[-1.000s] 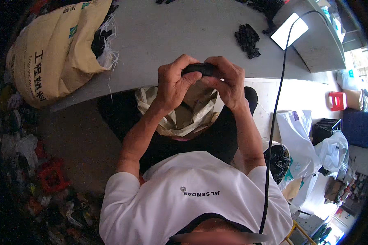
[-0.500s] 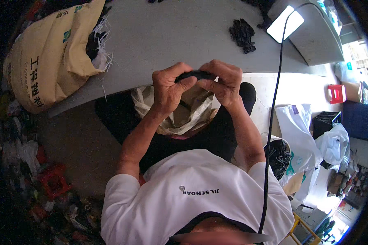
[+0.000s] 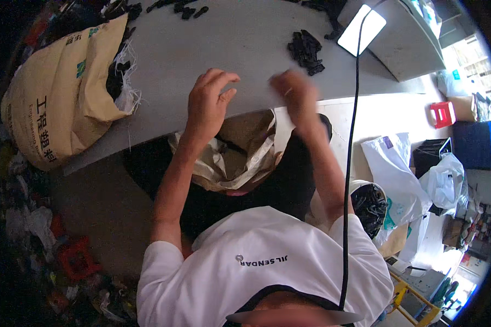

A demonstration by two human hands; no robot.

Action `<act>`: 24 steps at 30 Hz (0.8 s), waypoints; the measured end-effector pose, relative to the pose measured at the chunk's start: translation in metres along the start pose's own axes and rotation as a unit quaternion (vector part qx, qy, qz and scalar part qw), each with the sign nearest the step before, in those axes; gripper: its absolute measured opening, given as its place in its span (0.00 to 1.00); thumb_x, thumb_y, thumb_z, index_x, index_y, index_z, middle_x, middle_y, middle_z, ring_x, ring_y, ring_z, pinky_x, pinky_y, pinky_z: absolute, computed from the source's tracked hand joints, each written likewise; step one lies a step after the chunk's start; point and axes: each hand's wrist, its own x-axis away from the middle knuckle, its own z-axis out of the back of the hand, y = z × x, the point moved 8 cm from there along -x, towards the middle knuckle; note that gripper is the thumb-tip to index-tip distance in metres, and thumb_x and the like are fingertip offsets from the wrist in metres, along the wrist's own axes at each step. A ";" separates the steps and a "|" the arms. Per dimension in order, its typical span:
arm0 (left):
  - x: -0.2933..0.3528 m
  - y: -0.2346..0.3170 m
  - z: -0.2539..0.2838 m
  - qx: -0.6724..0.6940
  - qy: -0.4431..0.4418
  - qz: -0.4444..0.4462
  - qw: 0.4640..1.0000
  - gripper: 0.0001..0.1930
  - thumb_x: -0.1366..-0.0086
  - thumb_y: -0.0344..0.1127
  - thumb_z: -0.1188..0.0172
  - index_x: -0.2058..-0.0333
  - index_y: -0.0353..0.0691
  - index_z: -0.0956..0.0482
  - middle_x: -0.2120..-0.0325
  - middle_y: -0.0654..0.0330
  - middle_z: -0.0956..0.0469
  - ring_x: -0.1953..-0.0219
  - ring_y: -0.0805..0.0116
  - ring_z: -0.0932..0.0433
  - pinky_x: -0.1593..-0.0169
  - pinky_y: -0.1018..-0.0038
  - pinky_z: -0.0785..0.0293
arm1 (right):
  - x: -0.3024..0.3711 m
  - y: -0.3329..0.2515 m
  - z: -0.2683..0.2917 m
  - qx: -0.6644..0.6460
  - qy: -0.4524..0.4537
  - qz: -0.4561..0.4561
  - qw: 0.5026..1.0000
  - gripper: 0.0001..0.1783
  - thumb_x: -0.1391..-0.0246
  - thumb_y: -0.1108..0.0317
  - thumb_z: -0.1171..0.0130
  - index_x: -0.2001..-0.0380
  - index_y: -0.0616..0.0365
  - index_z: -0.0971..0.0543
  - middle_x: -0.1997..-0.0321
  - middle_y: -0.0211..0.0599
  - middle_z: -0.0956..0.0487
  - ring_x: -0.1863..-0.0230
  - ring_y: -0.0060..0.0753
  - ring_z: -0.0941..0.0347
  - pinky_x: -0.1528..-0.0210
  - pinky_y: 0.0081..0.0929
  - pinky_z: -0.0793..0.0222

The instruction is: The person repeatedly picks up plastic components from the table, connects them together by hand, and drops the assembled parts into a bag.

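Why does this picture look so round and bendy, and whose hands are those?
A camera worn on a person's head looks straight down, and its wide lens bends straight edges. The two arms coming up from below are that person's own. The left hand is spread open, holding nothing. The right hand is blurred, so I cannot tell what it holds. Both hover over the edge of a grey table. On it lie a pile of small black parts and a tan sack. An open bag sits on the lap.

Bright daylight enters from two o'clock, a glaring white lamp panel (image 3: 361, 30) sits at one o'clock, the right hand (image 3: 292, 92) is motion-blurred, and fisheye edges darken and bend.
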 end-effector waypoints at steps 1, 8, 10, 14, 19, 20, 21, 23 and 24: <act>-0.009 0.002 -0.008 0.003 0.000 -0.005 1.000 0.12 0.46 0.24 0.41 0.61 0.37 0.24 0.63 0.57 0.26 0.57 0.59 0.28 0.55 0.66 0.30 | -0.015 0.032 0.023 0.079 0.071 -0.029 0.994 0.06 0.53 0.74 0.41 0.68 0.57 0.21 0.66 0.37 0.23 0.68 0.36 0.26 0.67 0.27 0.31; -0.078 0.004 -0.091 -0.010 -0.047 -0.099 0.994 0.13 0.48 0.22 0.40 0.62 0.37 0.23 0.63 0.55 0.27 0.57 0.57 0.28 0.54 0.65 0.29 | -0.075 0.118 0.064 0.287 0.158 -0.158 0.931 0.06 0.56 0.70 0.44 0.72 0.55 0.19 0.66 0.44 0.24 0.65 0.48 0.26 0.64 0.41 0.30; -0.087 0.002 -0.100 -0.005 -0.048 -0.099 0.994 0.13 0.49 0.22 0.39 0.62 0.37 0.23 0.63 0.54 0.27 0.56 0.56 0.28 0.54 0.65 0.29 | -0.082 0.140 0.054 0.266 0.074 -0.197 0.941 0.07 0.59 0.70 0.43 0.73 0.58 0.20 0.65 0.46 0.24 0.64 0.50 0.26 0.64 0.41 0.29; -0.093 -0.011 -0.103 0.036 -0.066 -0.046 0.996 0.13 0.47 0.25 0.39 0.61 0.36 0.23 0.62 0.54 0.25 0.58 0.57 0.26 0.53 0.67 0.28 | -0.084 0.136 0.056 0.268 0.094 -0.176 0.943 0.06 0.59 0.71 0.43 0.75 0.59 0.20 0.68 0.46 0.23 0.64 0.50 0.26 0.64 0.41 0.29; -0.090 -0.032 -0.093 0.278 -0.027 0.080 0.957 0.12 0.40 0.35 0.41 0.61 0.34 0.24 0.65 0.55 0.22 0.64 0.64 0.22 0.55 0.70 0.27 | -0.073 0.089 0.039 -0.055 0.073 -0.134 0.987 0.06 0.52 0.72 0.42 0.69 0.59 0.21 0.70 0.39 0.23 0.70 0.35 0.26 0.68 0.27 0.31; -0.089 -0.032 -0.096 0.366 -0.033 0.088 0.926 0.13 0.38 0.39 0.43 0.62 0.35 0.24 0.67 0.56 0.22 0.65 0.66 0.23 0.57 0.72 0.26 | -0.068 0.080 0.029 -0.055 0.073 -0.135 0.987 0.06 0.52 0.72 0.42 0.69 0.59 0.21 0.70 0.39 0.23 0.70 0.35 0.26 0.68 0.27 0.31; -0.087 -0.033 -0.099 0.450 -0.038 0.097 0.887 0.15 0.37 0.43 0.44 0.62 0.35 0.24 0.69 0.57 0.22 0.67 0.69 0.23 0.59 0.73 0.26 | -0.065 0.070 0.008 -0.129 0.027 -0.119 0.984 0.06 0.53 0.72 0.40 0.69 0.60 0.21 0.71 0.37 0.24 0.71 0.31 0.27 0.68 0.25 0.32; -0.081 -0.038 -0.098 0.485 -0.017 0.107 0.868 0.15 0.36 0.44 0.46 0.62 0.36 0.24 0.70 0.58 0.22 0.67 0.70 0.23 0.61 0.74 0.25 | -0.062 0.058 -0.006 -0.206 -0.022 -0.101 0.973 0.07 0.53 0.71 0.39 0.69 0.61 0.21 0.72 0.36 0.24 0.72 0.28 0.29 0.69 0.23 0.33; -0.078 -0.043 -0.095 0.519 0.006 0.114 0.847 0.16 0.36 0.45 0.47 0.62 0.37 0.24 0.71 0.60 0.22 0.68 0.71 0.23 0.64 0.75 0.25 | -0.065 0.047 0.003 -0.122 0.001 -0.061 0.991 0.07 0.53 0.70 0.39 0.69 0.60 0.21 0.71 0.37 0.24 0.73 0.31 0.28 0.69 0.24 0.32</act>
